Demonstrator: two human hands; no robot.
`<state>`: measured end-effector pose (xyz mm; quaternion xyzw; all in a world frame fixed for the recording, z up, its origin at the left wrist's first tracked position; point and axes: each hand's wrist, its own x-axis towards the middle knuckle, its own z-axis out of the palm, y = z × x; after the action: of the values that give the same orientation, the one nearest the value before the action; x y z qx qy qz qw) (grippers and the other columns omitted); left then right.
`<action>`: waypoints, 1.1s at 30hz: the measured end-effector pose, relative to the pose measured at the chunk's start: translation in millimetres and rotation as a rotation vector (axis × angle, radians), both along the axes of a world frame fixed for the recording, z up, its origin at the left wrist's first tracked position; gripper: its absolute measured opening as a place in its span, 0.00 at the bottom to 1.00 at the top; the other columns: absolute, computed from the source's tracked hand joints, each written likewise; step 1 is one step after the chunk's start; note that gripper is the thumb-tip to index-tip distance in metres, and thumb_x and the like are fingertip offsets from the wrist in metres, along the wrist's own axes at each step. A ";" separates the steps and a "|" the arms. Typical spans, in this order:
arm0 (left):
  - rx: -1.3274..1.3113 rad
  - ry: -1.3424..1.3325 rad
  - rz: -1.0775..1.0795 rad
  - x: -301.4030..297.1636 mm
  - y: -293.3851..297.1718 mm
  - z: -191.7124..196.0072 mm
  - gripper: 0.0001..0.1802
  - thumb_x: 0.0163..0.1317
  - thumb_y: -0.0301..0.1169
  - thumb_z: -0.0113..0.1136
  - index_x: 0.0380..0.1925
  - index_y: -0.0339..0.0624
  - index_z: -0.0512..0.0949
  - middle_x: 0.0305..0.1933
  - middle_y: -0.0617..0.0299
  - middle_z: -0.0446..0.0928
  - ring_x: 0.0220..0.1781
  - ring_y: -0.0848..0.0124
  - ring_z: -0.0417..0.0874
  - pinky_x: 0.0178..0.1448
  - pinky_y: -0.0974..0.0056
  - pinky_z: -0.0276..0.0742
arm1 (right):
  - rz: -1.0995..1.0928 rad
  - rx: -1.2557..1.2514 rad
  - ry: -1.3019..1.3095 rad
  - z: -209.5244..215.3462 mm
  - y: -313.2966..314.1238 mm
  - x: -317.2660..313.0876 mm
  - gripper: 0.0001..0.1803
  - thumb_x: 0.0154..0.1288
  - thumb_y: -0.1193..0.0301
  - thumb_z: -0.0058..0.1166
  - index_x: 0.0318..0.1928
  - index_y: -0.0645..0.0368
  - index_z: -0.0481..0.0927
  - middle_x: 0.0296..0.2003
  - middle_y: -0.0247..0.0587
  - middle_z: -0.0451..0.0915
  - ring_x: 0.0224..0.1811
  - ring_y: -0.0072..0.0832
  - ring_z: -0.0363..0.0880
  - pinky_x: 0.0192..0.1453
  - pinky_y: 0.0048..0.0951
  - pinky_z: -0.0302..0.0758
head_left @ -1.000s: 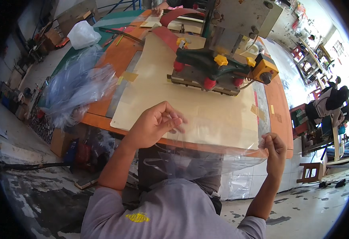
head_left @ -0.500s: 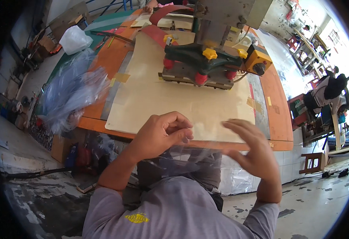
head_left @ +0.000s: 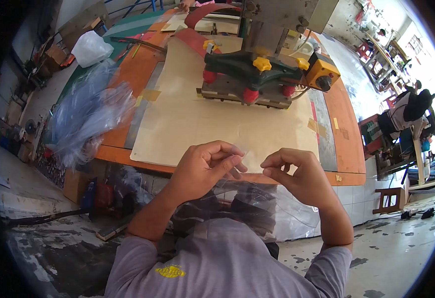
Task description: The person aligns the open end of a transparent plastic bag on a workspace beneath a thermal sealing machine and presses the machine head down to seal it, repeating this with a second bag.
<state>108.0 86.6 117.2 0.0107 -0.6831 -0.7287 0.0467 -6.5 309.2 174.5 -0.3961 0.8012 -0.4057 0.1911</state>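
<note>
Close to the table's near edge, my left hand (head_left: 205, 169) is closed, thumb against the curled fingers, pinching clear plastic film (head_left: 297, 214). The film hangs in loose, see-through folds below both hands, in front of my lap. My right hand (head_left: 299, 174) faces it a short way off, thumb and fingertips brought together. Whatever lies between those fingertips is too small to make out. Beyond the hands, a cream-coloured board (head_left: 192, 124) covers the middle of the table. Above its far part stands a press (head_left: 252, 69) with a dark green head, yellow star knobs and red feet.
A heap of clear plastic (head_left: 90, 119) overhangs the table's left side, with a white bundle (head_left: 92, 48) behind it. A yellow control box (head_left: 322, 72) sits right of the press. Red strip material (head_left: 192, 39) curls at the back. Another person (head_left: 409, 114) works at far right.
My right hand has moved left toward my left hand, and its spread fingers have come together. The left hand stays nearly in place, still pinching, while the film's folds have shifted.
</note>
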 end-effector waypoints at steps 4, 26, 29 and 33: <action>0.011 -0.026 -0.018 0.2 0.3 1.9 0.13 0.78 0.27 0.57 0.53 0.27 0.80 0.42 0.51 0.88 0.45 0.67 0.91 0.48 0.66 0.88 | 0.011 0.003 0.017 0.4 0.0 -3.0 0.07 0.66 0.74 0.69 0.42 0.62 0.89 0.34 0.40 0.88 0.33 0.28 0.84 0.40 0.30 0.78; 0.030 0.028 0.065 -2.5 7.2 -3.9 0.14 0.80 0.32 0.57 0.51 0.30 0.81 0.40 0.52 0.89 0.40 0.69 0.92 0.40 0.70 0.85 | 0.064 0.017 0.041 -0.1 4.2 -8.0 0.11 0.65 0.74 0.70 0.48 0.61 0.88 0.36 0.39 0.88 0.36 0.29 0.84 0.41 0.31 0.78; 0.059 -0.002 0.125 -2.8 6.9 -7.8 0.14 0.80 0.33 0.57 0.50 0.31 0.81 0.39 0.53 0.89 0.38 0.69 0.92 0.38 0.70 0.84 | 0.069 -0.034 0.013 3.5 5.3 -4.9 0.21 0.65 0.76 0.68 0.58 0.58 0.84 0.41 0.39 0.89 0.40 0.30 0.86 0.43 0.31 0.80; 0.117 0.025 0.225 -3.9 2.9 -21.5 0.13 0.80 0.32 0.56 0.49 0.31 0.81 0.37 0.52 0.88 0.34 0.69 0.91 0.35 0.70 0.84 | 0.134 0.022 0.044 2.1 18.4 -9.1 0.30 0.63 0.79 0.67 0.67 0.55 0.79 0.50 0.42 0.88 0.46 0.33 0.88 0.52 0.37 0.82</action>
<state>104.1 89.5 95.7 0.0809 -0.6333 -0.7576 0.1358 -15.6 327.6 176.6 -0.4554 0.7815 -0.3743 0.2047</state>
